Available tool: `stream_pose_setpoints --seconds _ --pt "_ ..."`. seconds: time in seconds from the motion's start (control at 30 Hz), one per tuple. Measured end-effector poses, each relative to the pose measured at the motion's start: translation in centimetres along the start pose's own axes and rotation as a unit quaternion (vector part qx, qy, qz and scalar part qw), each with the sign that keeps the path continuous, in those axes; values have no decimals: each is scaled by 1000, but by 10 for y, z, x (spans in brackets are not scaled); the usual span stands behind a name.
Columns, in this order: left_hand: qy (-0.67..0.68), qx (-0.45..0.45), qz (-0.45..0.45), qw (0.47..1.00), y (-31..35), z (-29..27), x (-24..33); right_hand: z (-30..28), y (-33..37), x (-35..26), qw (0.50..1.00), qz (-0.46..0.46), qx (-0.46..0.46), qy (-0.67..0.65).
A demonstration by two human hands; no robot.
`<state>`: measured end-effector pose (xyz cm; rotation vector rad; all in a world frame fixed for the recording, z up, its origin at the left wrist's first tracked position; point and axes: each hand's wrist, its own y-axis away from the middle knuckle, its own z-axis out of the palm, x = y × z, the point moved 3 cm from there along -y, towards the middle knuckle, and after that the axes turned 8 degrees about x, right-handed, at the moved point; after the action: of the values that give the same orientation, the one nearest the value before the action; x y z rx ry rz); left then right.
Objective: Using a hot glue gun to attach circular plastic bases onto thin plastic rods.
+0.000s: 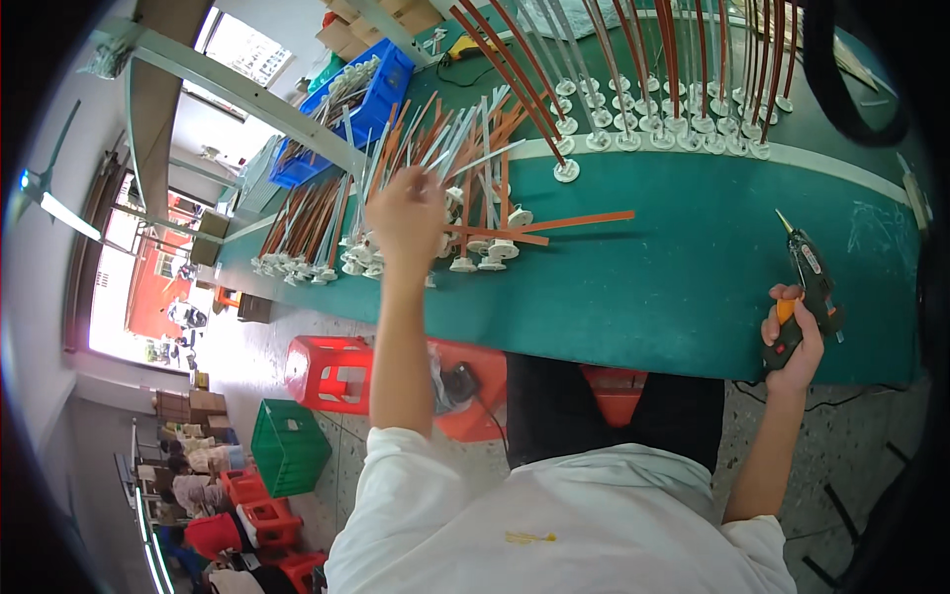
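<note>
White short-sleeved shirt (445,525) bears small yellow print (530,539); right hand (800,342) grips a labelled black-and-orange glue gun (813,272); left hand (406,223) is among flat brown-and-grey strips (475,129), grip unclear.

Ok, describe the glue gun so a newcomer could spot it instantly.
Start at the green tabletop and go to its near right part. There the right hand grips the glue gun, nozzle pointing toward the far side. Unlike the upright strips further back, it is a dark, pistol-shaped tool with an orange trigger.
</note>
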<state>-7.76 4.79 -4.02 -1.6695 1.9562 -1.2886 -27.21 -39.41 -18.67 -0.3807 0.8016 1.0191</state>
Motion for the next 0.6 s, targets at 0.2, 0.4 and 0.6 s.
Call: stream_pose_setpoints --seconds 0.2,0.4,0.6 --pt "-205 83 42 974 -17 -51 -157 -2 -5 4 1000 0 -24 14" --pt "-135 -120 -152 972 -24 -50 -202 -4 -8 5 999 -24 -18 36" --pt "-155 -44 -138 977 -7 -70 -216 -4 -6 7 998 -34 -16 59"
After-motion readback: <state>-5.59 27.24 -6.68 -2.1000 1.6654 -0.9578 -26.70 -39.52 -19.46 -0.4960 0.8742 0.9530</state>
